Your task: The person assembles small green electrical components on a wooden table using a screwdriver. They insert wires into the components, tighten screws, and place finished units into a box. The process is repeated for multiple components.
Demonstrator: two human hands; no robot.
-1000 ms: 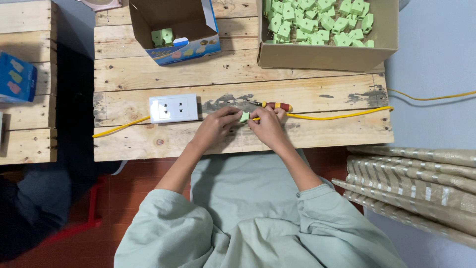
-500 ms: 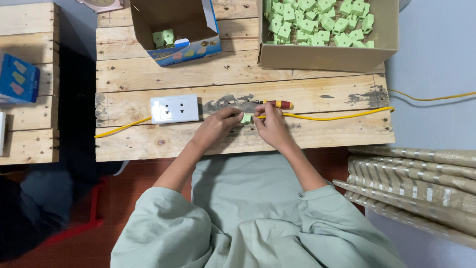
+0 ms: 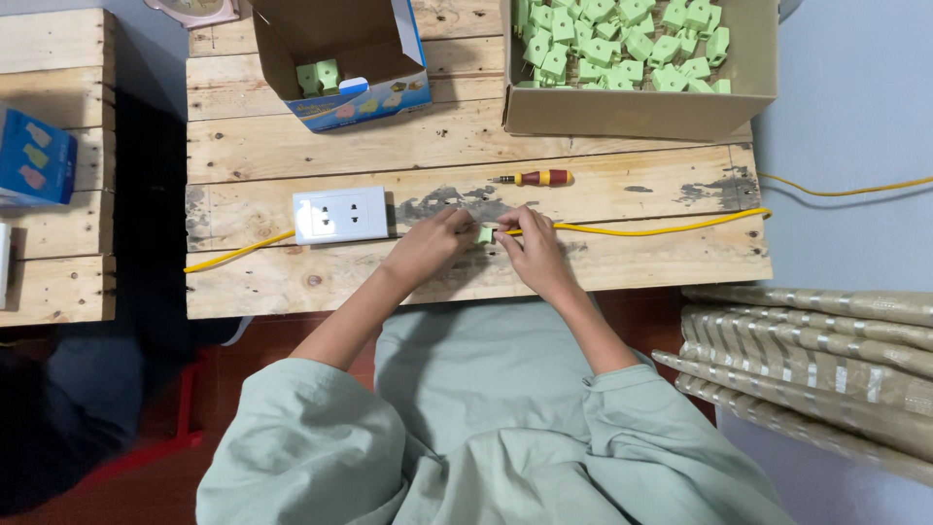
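My left hand (image 3: 429, 248) and my right hand (image 3: 530, 251) meet at the middle of a wooden table (image 3: 292, 282). Between the fingertips of both sits a small light-green plug part (image 3: 484, 234), joined to a yellow cable (image 3: 641, 229) that runs off to the right. A red-and-yellow screwdriver (image 3: 537, 178) lies loose on the board just behind my right hand. To the left of my left hand lies a white socket box (image 3: 340, 214), with a yellow cable (image 3: 233, 253) leaving its left side.
A big cardboard box (image 3: 632, 112) full of several green plug parts stands at the back right. An open blue-sided carton (image 3: 362, 102) holds two green parts at the back. Another wooden bench (image 3: 53, 185) carries a blue box (image 3: 34, 156) at left. Gold-patterned rolls (image 3: 826, 360) lie at right.
The screwdriver was under my right hand's fingers; now it lies free on the board behind. My right hand has come back onto the green part and cable.
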